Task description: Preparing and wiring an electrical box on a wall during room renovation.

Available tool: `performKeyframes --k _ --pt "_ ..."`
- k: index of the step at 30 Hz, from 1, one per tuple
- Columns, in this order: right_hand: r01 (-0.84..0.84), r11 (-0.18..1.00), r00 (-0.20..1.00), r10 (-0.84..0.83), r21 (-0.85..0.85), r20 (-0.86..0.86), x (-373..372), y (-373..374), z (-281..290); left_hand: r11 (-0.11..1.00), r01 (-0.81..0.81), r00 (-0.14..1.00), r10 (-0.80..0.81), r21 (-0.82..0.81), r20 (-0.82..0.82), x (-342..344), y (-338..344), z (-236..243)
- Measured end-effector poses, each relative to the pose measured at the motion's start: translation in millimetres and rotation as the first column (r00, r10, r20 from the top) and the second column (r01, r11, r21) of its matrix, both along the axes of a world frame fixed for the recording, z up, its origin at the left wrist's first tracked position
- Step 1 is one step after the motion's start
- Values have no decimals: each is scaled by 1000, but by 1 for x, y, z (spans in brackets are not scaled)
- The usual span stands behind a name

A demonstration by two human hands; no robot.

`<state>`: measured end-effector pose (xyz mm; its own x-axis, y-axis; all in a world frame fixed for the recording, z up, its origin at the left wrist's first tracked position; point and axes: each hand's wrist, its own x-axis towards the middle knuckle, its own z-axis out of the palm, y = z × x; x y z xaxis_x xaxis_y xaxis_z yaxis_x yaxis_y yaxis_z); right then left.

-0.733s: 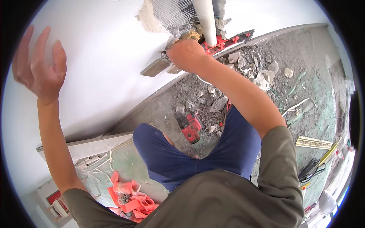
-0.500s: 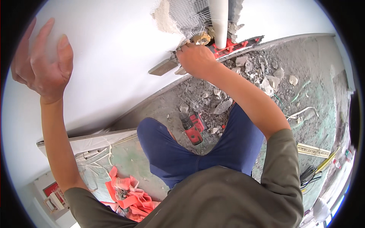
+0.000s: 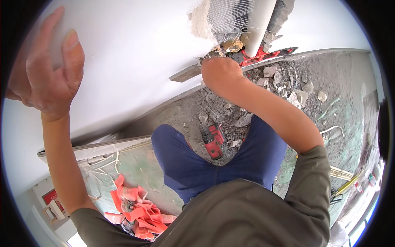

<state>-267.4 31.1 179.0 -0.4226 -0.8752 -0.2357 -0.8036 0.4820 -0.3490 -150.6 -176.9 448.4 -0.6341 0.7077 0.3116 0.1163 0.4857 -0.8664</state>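
Observation:
My left hand (image 3: 51, 70) is raised against the white wall (image 3: 123, 49), fingers stretched and spread, holding nothing visible. My right hand (image 3: 222, 74) is closed at the foot of the wall, beside a broken-out opening. Its fingertips are turned away, so whatever they hold is hidden. A flat grey-brown strip (image 3: 185, 73) sticks out to the left of this fist; I cannot tell whether the hand grips it. Just beyond the knuckles are a crumpled yellowish lump (image 3: 233, 45) and white mesh (image 3: 230, 16). A white pipe (image 3: 260, 26) rises from a red frame (image 3: 261, 56) to the right.
Broken rubble (image 3: 284, 80) covers the floor along the wall. A red and black cordless drill (image 3: 212, 142) lies between my knees. A long board (image 3: 111, 147) leans low at the left, near crumpled red-orange sheeting (image 3: 140, 212). Pale strips (image 3: 340, 173) lie at the right.
The view has shifted, so the wall opening and pipe appear farther right. My right hand has rolled, hiding its fingers more. My left hand stays spread at the wall.

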Motion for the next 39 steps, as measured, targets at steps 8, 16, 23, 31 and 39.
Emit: performKeyframes --k 8,16,23,31,39 --pt "107 994 982 -106 2 154 -2 -1 -8 997 -55 997 52 -63 -55 2 13 -1" --pt "-73 996 996 75 53 -50 -21 1 -13 936 -124 990 97 -330 -98 -1 36 -9" --pt "-110 994 987 108 -13 -121 -17 -1 -4 965 -3 996 -22 -263 -90 -6 29 -4" --pt "-128 992 977 125 -8 -175 -15 -5 -4 983 -2 993 -19 -182 -116 -7 29 -6" --pt "-259 965 962 262 46 -73 -9 4 6 996 25 987 -39 -87 -154 -11 34 -14"
